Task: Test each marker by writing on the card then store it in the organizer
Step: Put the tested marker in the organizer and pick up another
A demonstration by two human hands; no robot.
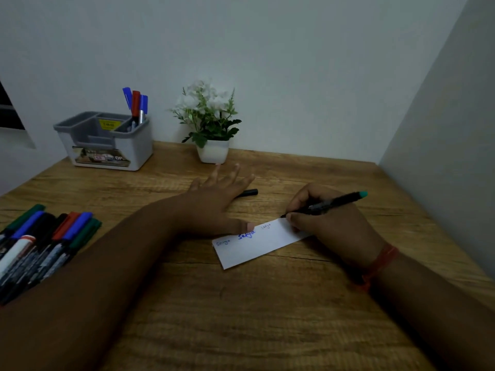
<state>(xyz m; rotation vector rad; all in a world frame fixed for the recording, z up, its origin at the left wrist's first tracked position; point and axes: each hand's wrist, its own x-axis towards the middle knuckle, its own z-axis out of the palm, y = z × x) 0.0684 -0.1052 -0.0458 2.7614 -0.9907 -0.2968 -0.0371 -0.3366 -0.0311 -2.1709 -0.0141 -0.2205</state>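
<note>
Right hand (330,223) grips a black-barrelled marker (332,203) with a teal end, fingers curled round the lower barrel; the tip sits at the upper right corner of the white card (257,246), teal end pointing up and to the right. Card lies flat on the wooden desk (241,317), tilted so its right end is farther from the viewer. Three handwritten words run along its upper edge: a faint one at the left, a bold blue one in the middle, a faint one toward the right. Left hand (214,199) is flat, fingers straight and spread, thumb tip pressing the card's upper edge just beside the blue word. A black cap (249,192) lies on the desk just beyond the left hand's fingers, partly hidden by them. Grey-and-white organizer (107,140) stands at the back left of the desk against the wall; its rear right compartment holds three markers (136,105) upright, two blue-capped and one red-capped. Group of capped markers (45,242) lies side by side at the left edge of the desk, caps green, blue, black and red; the left forearm crosses their lower ends. Potted plant (210,121) with white flowers stands at the back, between organizer and right wall. Red thread band (380,263) on the right wrist.
</note>
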